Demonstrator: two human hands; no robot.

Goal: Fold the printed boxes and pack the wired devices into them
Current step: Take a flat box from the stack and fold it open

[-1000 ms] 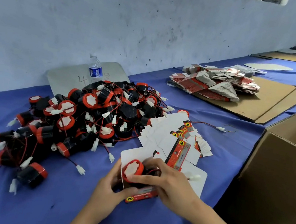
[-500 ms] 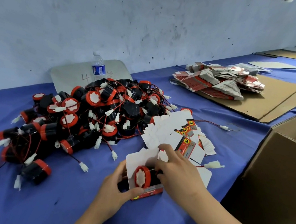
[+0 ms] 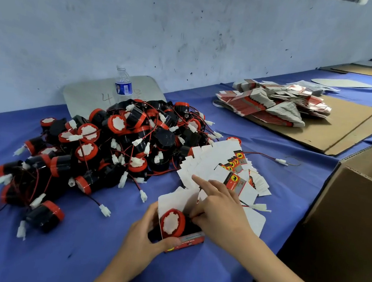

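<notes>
1. Counting what can be counted: two hands, one water bottle [image 3: 123, 83], one open brown carton [image 3: 357, 217] at the right edge, two overlapping cardboard sheets [image 3: 347, 129], and one device being packed. The heap of wired devices [image 3: 107, 154] holds too many to count, as do the fanned flat boxes [image 3: 221, 169] beside it and the far stack of flat boxes [image 3: 272, 105] on the cardboard.
2. A blue cloth covers the long table [image 3: 70, 255], which runs along a scuffed pale wall [image 3: 195, 23].
3. The wired device [image 3: 172, 222] in work is black with a red rim and a white notched face; it sits inside a half-folded printed box [image 3: 187, 238], red outside and white inside, near the table's front edge.
4. The left hand [image 3: 143, 241] grips the box from the side, thumb on its red edge. The right hand [image 3: 221, 209] has its forefinger stretched out and the other fingers curled at the box flap; whether they pinch it I cannot tell.
</notes>
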